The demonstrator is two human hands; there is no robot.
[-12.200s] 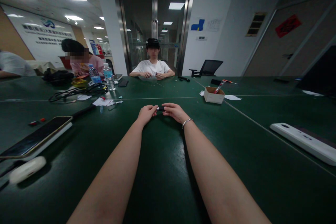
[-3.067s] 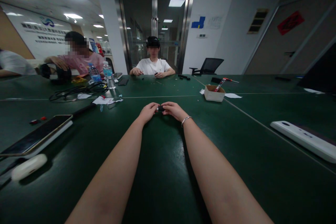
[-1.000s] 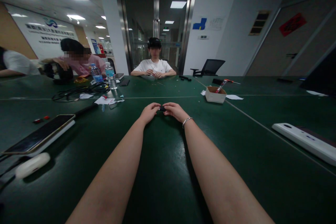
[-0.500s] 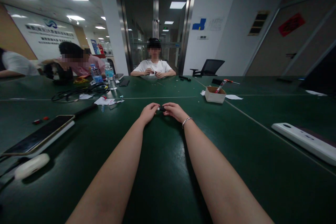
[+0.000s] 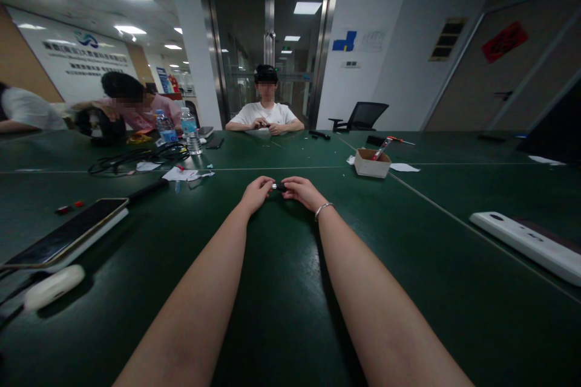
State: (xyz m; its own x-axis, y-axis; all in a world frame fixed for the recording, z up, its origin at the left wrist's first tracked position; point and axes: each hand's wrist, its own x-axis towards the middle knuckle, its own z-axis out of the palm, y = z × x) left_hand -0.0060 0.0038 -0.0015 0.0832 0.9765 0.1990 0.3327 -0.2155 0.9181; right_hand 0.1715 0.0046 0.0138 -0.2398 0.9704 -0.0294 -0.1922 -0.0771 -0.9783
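Note:
Over the green table (image 5: 281,290), both arms reach straight out, and the fingertips meet at a small black object with a shiny silver end (image 5: 278,187). Its kind is too small to make out. My left hand (image 5: 258,195) pinches the silver end, at the left. The black end is pinched by my right hand (image 5: 303,191), which has a silver bangle (image 5: 323,210) at its wrist. Fingers cover part of the object at both ends.
At left lie a phone (image 5: 68,233), a white rounded device (image 5: 54,287), black cables (image 5: 136,160) and water bottles (image 5: 191,133). Right of my hands are a small open box (image 5: 372,164) and a white device (image 5: 526,242). A person (image 5: 267,112) sits opposite; others sit at far left.
Slightly more of the silver end shows between my fingertips; my arms stay almost where they were. Across the table, the seated person's hands have shifted a little.

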